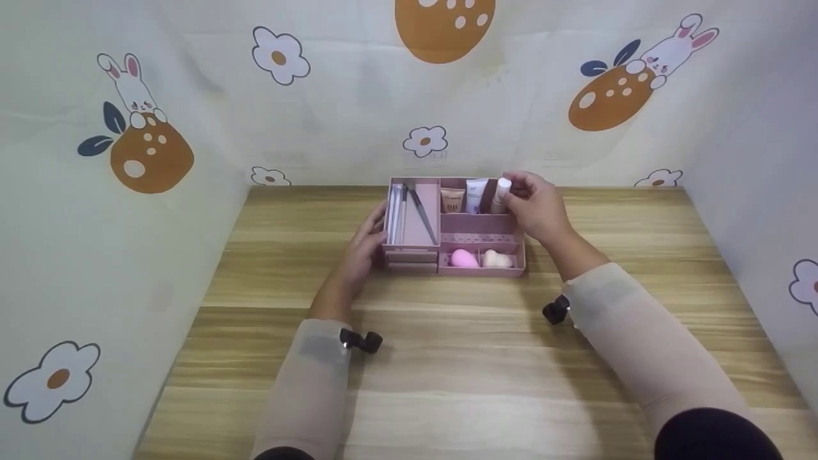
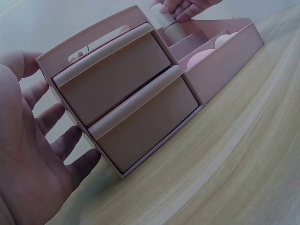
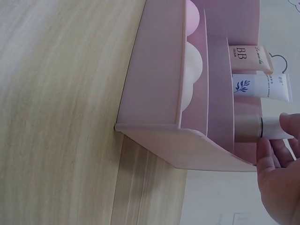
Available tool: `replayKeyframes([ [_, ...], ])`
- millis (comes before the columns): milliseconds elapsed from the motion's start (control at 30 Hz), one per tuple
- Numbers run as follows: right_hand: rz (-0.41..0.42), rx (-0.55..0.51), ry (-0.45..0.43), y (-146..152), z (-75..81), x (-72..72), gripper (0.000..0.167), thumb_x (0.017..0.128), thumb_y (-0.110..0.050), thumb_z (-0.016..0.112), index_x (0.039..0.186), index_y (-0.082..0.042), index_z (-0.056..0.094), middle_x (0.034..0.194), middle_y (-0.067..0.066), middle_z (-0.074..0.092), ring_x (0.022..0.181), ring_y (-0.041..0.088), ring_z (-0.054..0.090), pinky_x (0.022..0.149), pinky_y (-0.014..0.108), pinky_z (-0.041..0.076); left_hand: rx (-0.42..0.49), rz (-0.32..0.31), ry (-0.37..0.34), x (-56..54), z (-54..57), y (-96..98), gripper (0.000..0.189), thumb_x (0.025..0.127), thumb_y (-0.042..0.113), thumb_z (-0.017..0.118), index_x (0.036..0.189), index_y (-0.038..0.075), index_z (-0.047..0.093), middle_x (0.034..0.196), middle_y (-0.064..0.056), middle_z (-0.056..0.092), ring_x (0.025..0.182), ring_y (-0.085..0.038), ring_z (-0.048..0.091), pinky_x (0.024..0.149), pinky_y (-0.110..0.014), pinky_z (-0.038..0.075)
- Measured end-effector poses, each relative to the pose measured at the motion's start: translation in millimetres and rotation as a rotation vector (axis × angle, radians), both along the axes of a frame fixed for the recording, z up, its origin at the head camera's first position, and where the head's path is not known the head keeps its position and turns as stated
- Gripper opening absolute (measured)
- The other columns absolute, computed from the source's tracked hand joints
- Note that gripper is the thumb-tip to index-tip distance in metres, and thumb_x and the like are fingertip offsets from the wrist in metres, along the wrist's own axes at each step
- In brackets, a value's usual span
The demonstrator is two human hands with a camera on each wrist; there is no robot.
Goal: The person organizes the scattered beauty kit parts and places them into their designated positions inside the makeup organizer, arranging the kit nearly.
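A pink desktop organizer [image 1: 480, 272] stands on the table, with two drawers [image 2: 140, 131] under its left tray. My left hand [image 2: 37, 136] rests its spread fingertips along the organizer's left side. At the back right, my right hand [image 1: 540, 207] pinches a small bottle [image 3: 272, 127] by its white cap; the bottle's lower part sits inside the rear compartment. Beside it stand a white tube [image 3: 261, 86] and a BB cream tube [image 3: 250, 58]. The front compartments hold a pink makeup sponge [image 1: 464, 258] and a cream-coloured sponge [image 1: 497, 259].
Brushes [image 1: 422, 211] and several slim pale sticks [image 1: 396, 214] lie in the organizer's left tray. Wood-grain tabletop [image 1: 447, 358] extends in front. A printed cloth wall [image 1: 351, 96] with rabbits and flowers rises close behind the organizer and along both sides.
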State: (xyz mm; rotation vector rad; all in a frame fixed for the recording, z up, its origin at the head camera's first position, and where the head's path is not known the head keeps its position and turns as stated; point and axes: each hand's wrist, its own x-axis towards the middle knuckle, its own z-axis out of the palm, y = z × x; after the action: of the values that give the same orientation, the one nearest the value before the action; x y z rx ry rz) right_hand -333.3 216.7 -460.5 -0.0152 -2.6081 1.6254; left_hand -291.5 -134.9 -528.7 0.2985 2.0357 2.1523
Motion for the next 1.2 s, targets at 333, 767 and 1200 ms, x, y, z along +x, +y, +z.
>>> replayKeyframes([
  [333, 0.034, 0.227, 0.009, -4.3, -1.4, 1.9, 0.038, 0.105, -0.018, 0.069, 0.141, -0.009, 0.068, 0.134, 0.015, 0.074, 0.127, 0.028, 0.068, 0.112, 0.045, 0.056, -0.005, 0.016, -0.009, 0.3, 0.6, 2.0, 0.059, 0.108, 0.028, 0.051, 0.165, 0.041, 0.039, 0.176, 0.004, 0.033, 0.164, -0.026, 0.029, 0.136, -0.051, 0.019],
  [767, 0.028, 0.217, -0.009, 1.2, 6.0, 8.6, 0.041, 0.106, -0.017, 0.066, 0.146, -0.008, 0.066, 0.143, 0.017, 0.067, 0.134, 0.03, 0.063, 0.117, 0.048, 0.052, -0.005, 0.021, -0.007, 0.4, 2.1, 1.6, 0.06, 0.108, 0.027, 0.051, 0.166, 0.038, 0.039, 0.176, 0.0, 0.033, 0.164, -0.028, 0.029, 0.136, -0.052, 0.018],
  [1200, -0.035, 0.003, 0.062, 24.9, 13.7, 25.6, 0.038, 0.105, -0.03, 0.069, 0.136, -0.009, 0.073, 0.128, 0.011, 0.075, 0.112, 0.019, 0.069, 0.096, 0.022, 0.06, -0.005, 0.033, -0.027, 1.3, 1.1, 1.2, 0.061, 0.107, 0.029, 0.053, 0.165, 0.041, 0.039, 0.176, 0.002, 0.033, 0.164, -0.027, 0.03, 0.136, -0.052, 0.021],
])
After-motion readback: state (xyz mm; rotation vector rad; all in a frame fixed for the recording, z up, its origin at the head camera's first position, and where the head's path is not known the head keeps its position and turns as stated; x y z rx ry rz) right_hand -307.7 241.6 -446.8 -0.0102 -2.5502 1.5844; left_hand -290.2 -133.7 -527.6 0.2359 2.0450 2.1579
